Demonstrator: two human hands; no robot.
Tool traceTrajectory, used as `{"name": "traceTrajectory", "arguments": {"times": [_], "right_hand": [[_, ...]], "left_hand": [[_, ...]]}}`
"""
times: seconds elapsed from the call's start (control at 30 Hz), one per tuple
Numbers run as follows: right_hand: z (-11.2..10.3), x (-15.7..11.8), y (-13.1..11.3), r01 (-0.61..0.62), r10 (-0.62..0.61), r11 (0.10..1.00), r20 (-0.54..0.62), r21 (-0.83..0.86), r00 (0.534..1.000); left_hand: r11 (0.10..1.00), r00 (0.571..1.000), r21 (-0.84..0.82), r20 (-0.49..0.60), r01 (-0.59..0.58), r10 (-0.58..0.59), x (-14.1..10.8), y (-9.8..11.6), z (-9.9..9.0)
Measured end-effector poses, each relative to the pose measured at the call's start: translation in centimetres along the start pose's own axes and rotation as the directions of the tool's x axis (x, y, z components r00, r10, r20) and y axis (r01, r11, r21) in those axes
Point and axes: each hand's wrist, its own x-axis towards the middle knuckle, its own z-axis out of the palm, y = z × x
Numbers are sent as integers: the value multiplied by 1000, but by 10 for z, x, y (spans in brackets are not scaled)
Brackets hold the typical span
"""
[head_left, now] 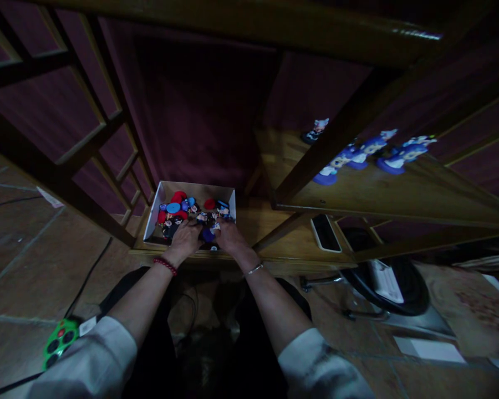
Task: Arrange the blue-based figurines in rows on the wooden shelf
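A shallow white-sided cardboard box (154, 213) stands on the low wooden shelf in front of me, with several small painted figurines lying jumbled in it. Red and blue round bases (173, 208) show on the left side of the box. My left hand (186, 238) reaches over the front wall, its fingers curled at a figurine with a purple base (208, 235). From the other side my right hand (229, 235) closes its fingers on the same figurine. The dim light and my hands hide part of it and the fingertips.
On a higher wooden shelf (357, 194) to the right stand several purple-based figurines (393, 163) and a dark-based one (315, 132). A phone (326, 233) lies on the lower shelf. A green power strip (60, 341) is on the floor at left, a black round-seated stool (407, 288) at right.
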Motion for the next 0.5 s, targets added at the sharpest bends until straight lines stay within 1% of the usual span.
{"name": "traceTrajectory", "arguments": {"times": [0.13,0.2,0.3,0.5], "right_hand": [[4,1,-1,31,-31,999,-14,8,999],[5,3,-1,20,-20,1000,-15,19,1000],[7,5,-1,-1,2,999,-6,34,1000],[8,8,-5,13,-11,996,-25,87,1000]], "left_hand": [[1000,1000,-25,-7,-19,19,1,-1,-1],[1000,1000,-23,-1,-20,20,2,-1,-2],[1000,1000,-10,12,-11,11,4,-1,-1],[999,1000,-22,9,24,-24,7,-4,2]]}}
